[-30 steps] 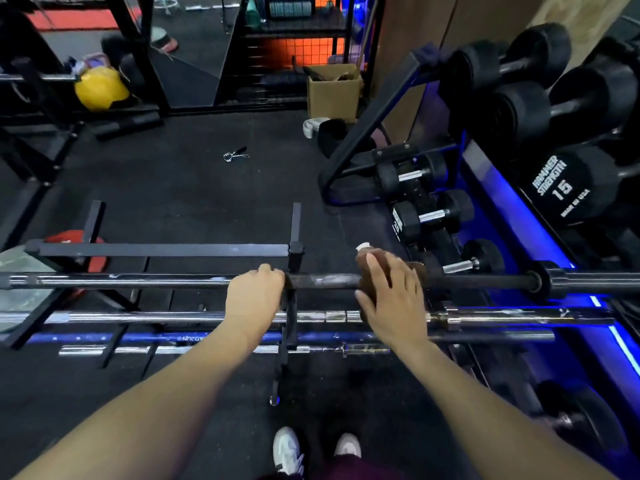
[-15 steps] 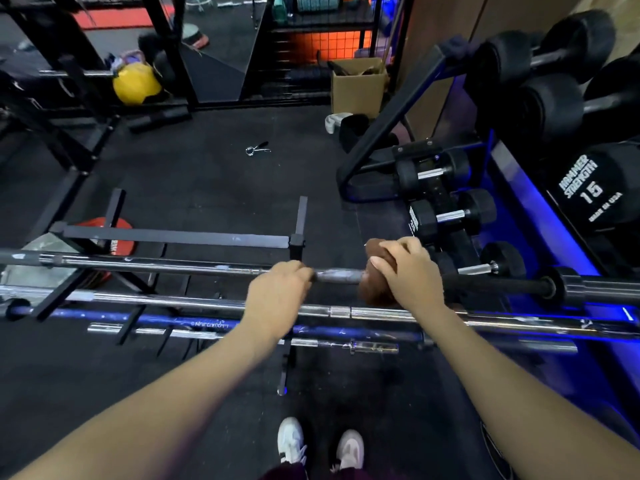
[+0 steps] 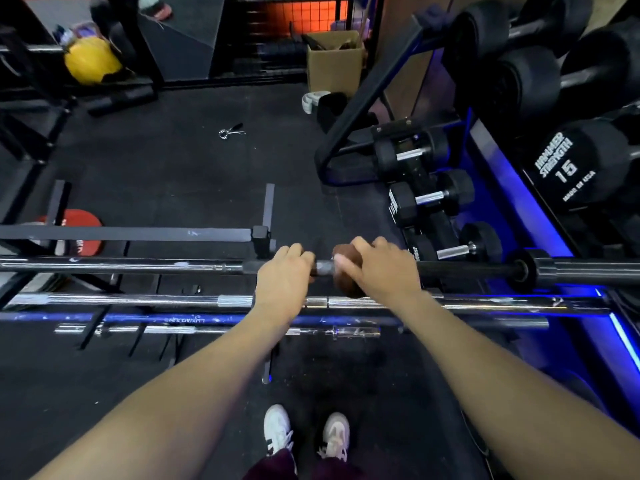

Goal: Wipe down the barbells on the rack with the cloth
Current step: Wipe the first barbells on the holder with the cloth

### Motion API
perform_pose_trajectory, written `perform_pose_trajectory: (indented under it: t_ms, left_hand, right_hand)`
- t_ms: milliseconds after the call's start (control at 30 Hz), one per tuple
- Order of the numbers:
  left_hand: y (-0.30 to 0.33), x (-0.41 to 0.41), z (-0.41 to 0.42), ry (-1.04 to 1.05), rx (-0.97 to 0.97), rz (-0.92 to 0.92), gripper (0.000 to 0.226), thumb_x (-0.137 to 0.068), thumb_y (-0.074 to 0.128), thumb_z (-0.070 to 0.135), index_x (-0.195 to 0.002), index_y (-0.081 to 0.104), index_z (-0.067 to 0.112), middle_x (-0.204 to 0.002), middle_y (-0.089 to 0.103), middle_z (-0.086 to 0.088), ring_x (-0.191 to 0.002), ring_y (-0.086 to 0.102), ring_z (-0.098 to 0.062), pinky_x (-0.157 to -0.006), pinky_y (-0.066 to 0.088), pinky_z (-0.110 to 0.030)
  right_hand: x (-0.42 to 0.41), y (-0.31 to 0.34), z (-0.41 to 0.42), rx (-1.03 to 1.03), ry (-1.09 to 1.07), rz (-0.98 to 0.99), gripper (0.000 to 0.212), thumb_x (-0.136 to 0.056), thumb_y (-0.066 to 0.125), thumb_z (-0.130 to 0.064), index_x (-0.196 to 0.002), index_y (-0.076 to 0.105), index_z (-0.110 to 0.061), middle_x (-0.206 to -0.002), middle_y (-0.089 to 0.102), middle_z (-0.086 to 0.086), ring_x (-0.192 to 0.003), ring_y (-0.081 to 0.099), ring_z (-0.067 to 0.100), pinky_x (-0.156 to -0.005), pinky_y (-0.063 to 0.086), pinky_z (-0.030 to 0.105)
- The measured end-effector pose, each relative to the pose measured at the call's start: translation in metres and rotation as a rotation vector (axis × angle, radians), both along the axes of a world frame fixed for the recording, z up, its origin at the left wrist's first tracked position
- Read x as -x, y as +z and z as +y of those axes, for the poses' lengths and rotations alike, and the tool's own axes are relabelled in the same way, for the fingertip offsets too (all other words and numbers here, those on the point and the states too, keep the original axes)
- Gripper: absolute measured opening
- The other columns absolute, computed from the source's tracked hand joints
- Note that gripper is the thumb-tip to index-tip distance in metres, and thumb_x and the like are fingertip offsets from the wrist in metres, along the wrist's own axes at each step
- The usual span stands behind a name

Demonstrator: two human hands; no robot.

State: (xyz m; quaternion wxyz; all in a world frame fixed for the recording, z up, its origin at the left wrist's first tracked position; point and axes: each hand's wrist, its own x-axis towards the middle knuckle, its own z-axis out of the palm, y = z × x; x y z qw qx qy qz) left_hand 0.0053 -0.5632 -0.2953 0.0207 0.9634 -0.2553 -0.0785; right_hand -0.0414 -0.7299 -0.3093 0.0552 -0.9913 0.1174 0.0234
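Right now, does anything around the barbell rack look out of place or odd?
Only small things. A spring collar clip lies loose on the floor beyond the rack, apart from any bar. The top barbell shows white scuffs. Both hands are on it, the right holding the brown cloth.

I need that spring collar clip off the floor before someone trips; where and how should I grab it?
Take the spring collar clip by its two dark handles, which stick out to the right of the metal ring. Come straight down from above: it lies flat on open floor and nothing crowds it.
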Motion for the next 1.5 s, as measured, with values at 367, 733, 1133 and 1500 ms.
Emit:
perform_pose_trajectory:
  t_ms: [367, 733, 1133, 1500]
  left_hand:
    - [0.007, -0.002, -0.002, 0.005, 0.001, 0.048, 0.03, -0.093, 0.055, 0.023, -0.123, 0.057, 0.021, -0.114, 0.052, 0.0, -0.108, 0.047, -0.018, -0.074, 0.045, -0.032]
    - [0.009, -0.006, -0.003, 0.002, 0.016, 0.035, 0.025, -0.09, 0.06, 0.023, -0.114, 0.061, 0.022, -0.107, 0.055, 0.001, -0.101, 0.051, -0.018, -0.068, 0.042, -0.03]
    - [0.006, -0.004, -0.003, -0.026, -0.025, -0.021, 0.021, -0.093, 0.055, 0.026, -0.113, 0.059, 0.023, -0.105, 0.052, 0.002, -0.1, 0.051, -0.017, -0.065, 0.039, -0.029]
    - [0.005, -0.005, -0.003, -0.042, -0.044, -0.034, 0.019, -0.092, 0.055, 0.023, -0.11, 0.059, 0.021, -0.106, 0.054, 0.001, -0.1, 0.052, -0.019, -0.068, 0.04, -0.029]
  right_hand:
    - [0.04, -0.033, 0.004, 0.058, 0.034, -0.3, 0.057, -0.088, 0.038, -0.059, -0.126, 0.055, -0.02, -0.108, 0.06, 0.017, -0.094, 0.059, 0.033, -0.093, 0.045, 0.047]
    - [0.003, -0.008, 0.007, 0.054, -0.075, -0.165, 0.052, -0.096, 0.027, -0.054, -0.105, 0.066, -0.021, -0.092, 0.065, 0.011, -0.084, 0.063, 0.033, -0.075, 0.048, 0.04]
    - [-0.032, 0.005, 0.003, -0.224, -0.195, 0.096, 0.053, -0.097, 0.026, -0.049, -0.105, 0.068, -0.018, -0.106, 0.068, 0.011, -0.1, 0.062, 0.035, -0.082, 0.042, 0.038]
    - [0.011, -0.019, 0.026, 0.118, -0.054, -0.237, 0.058, -0.088, 0.033, -0.066, -0.098, 0.067, -0.02, -0.082, 0.061, 0.012, -0.075, 0.059, 0.031, -0.07, 0.045, 0.038]
